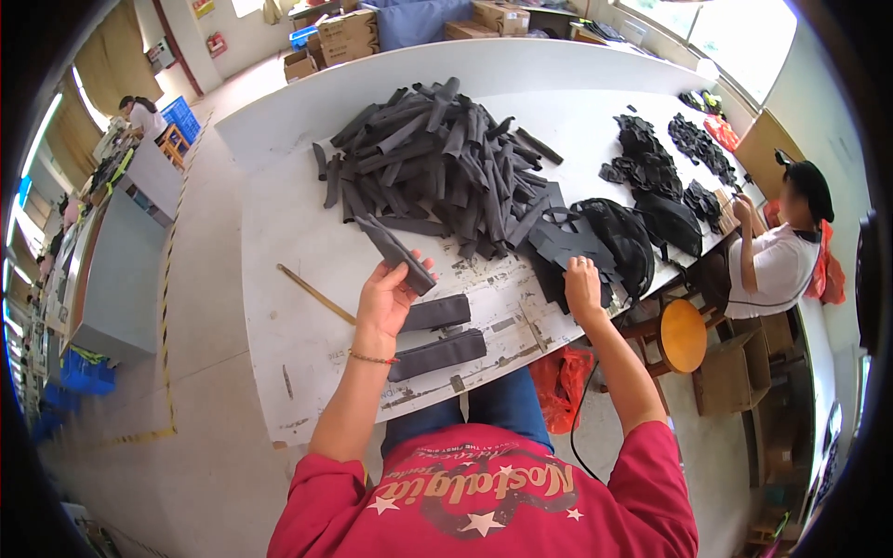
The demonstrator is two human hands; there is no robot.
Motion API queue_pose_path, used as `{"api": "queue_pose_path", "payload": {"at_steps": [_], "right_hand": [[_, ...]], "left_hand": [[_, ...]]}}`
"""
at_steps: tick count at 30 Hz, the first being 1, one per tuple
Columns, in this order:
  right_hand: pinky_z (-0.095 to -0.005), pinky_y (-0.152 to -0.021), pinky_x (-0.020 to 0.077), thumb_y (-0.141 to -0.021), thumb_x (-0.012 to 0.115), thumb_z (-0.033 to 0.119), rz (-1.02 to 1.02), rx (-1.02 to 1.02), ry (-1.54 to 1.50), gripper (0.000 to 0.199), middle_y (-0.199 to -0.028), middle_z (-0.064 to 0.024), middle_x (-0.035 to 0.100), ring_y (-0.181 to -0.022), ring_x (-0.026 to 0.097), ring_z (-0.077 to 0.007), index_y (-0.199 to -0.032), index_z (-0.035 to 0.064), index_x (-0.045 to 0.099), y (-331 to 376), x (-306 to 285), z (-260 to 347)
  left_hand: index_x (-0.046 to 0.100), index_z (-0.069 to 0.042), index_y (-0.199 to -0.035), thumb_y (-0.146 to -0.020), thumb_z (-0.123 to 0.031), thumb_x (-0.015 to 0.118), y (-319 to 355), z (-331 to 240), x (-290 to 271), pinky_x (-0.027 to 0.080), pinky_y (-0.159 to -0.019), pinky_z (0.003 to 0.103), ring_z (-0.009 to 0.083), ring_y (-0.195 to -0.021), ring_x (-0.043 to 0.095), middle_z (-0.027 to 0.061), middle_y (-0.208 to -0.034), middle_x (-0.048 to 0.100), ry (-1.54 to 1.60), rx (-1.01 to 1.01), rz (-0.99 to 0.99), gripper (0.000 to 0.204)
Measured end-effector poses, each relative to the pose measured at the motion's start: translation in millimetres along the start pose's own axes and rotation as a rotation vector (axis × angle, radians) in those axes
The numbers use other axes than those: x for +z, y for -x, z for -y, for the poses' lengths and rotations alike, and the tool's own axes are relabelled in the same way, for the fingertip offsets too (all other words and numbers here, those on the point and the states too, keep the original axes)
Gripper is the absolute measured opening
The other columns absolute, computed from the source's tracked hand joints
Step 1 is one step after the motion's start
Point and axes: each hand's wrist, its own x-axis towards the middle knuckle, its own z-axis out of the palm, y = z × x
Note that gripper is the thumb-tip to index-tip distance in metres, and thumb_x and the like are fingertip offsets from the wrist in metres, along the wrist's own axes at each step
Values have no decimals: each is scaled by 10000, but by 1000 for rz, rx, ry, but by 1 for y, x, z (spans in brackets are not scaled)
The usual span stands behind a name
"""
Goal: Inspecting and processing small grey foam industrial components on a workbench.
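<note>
My left hand (pixel 386 299) grips a dark grey padded fabric strip (pixel 395 249) and holds it above the white table (pixel 288 232). Just beneath it two finished grey strips (pixel 437 312) (pixel 439 353) lie side by side near the front edge. My right hand (pixel 584 286) rests flat on a stack of black cut fabric pieces (pixel 567 244) at the table's right side. A large heap of grey strips (pixel 437 158) lies beyond both hands.
A wooden ruler stick (pixel 314 294) lies left of my left hand. Black mesh pieces (pixel 642 232) and further black piles (pixel 651 158) lie to the right, where a seated person (pixel 777 251) works. A round wooden stool (pixel 684 335) and red bag (pixel 561 381) stand below the table edge.
</note>
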Motion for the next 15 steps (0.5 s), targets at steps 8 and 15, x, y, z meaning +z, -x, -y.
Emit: {"api": "queue_pose_path", "payload": {"at_steps": [8, 15], "right_hand": [[-450, -794, 475, -803, 659, 92, -22, 37, -401, 241, -972, -217, 553, -942, 559, -389, -930, -3, 478, -14, -62, 15], [-440, -831, 448, -790, 723, 85, -141, -203, -884, 395, -1032, -176, 592, -974, 549, -391, -1130, 10, 536, 11, -134, 73]], "left_hand": [[516, 42, -1131, -950, -52, 558, -5, 9, 17, 548, -954, 437, 355, -1108, 623, 207, -1168, 623, 36, -9, -3, 208], [513, 72, -1171, -946, -61, 566, -20, 27, 32, 553, -948, 412, 331, -1094, 631, 208, -1158, 632, 26, -37, 14, 267]]}}
